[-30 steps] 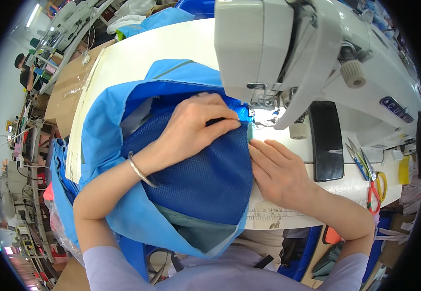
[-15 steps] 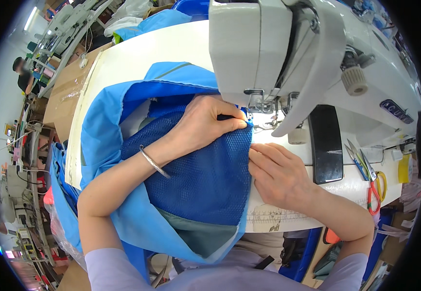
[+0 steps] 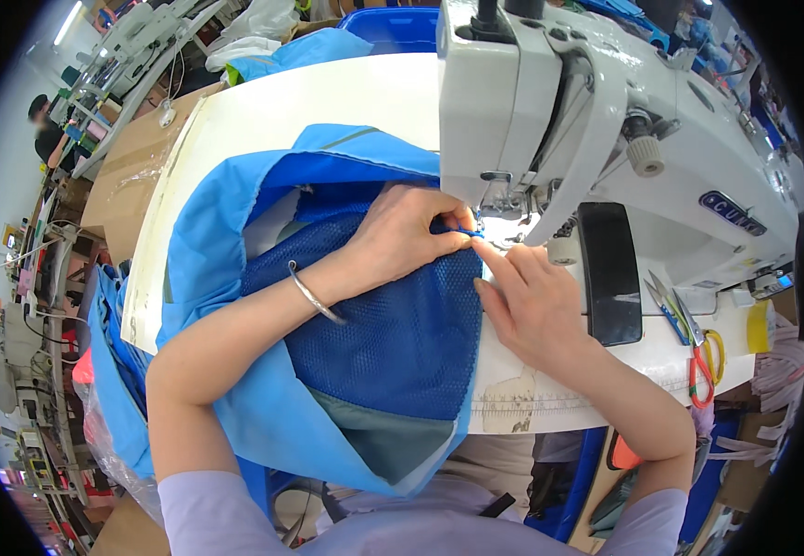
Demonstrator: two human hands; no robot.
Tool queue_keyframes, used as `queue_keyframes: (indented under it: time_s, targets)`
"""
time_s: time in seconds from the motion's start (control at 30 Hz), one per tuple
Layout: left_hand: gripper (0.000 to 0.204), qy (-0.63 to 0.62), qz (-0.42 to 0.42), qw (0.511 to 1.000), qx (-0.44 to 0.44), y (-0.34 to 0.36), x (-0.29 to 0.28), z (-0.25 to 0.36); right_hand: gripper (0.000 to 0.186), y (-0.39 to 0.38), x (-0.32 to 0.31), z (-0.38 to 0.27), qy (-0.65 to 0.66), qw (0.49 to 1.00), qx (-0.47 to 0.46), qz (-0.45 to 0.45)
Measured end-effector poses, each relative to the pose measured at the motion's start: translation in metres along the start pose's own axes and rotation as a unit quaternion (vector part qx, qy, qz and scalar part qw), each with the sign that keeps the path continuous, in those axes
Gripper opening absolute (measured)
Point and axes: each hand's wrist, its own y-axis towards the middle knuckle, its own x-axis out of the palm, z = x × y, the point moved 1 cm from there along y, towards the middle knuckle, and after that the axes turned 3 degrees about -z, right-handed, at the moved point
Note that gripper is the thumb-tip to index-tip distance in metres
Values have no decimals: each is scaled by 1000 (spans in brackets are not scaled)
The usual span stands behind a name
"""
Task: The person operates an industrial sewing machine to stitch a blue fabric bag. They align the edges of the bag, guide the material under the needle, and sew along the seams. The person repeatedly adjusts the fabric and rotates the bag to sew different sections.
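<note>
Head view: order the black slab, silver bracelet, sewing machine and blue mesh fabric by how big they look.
1. Sewing machine, perhaps enlarged by nearness
2. Blue mesh fabric
3. Black slab
4. Silver bracelet

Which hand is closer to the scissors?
Right: the right hand is left of the scissors; the left hand is farther left, pinching the blue mesh at its edge.

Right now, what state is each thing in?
Left hand: pinching blue mesh at its edge
Right hand: open, at that edge
Blue mesh: spread, slightly rumpled
Sewing machine: brightly lit beneath; running or stopped, unclear
Black slab: lying flat
Scissors: lying, not held
Bracelet: worn, left forearm
</note>
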Motion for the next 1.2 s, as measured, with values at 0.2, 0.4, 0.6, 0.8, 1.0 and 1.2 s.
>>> queue_keyframes:
  time_s: [0.2,0.4,0.6,0.8,1.0,1.2]
  targets:
    - [23,5,-24,1000,17,0,-2,-2,39,4,9,0,-36,999,-10,-3]
    - [24,260,44,944,198,-28,1,9,39,8,8,0,-22,1000,-8,-7]
    - [35,214,69,959,172,-33,9,-3,38,9,12,0,-27,999,-22,10]
    - [41,218,19,960,177,-33,3,-9,42,4,11,-4,-26,997,40,-68]
    - [47,219,6,957,193,-26,3,-15,46,-2,13,-2,-69,995,31,-64]
    - [48,213,13,955,205,-24,4,-20,38,4,12,-3,-68,997,-23,-16]
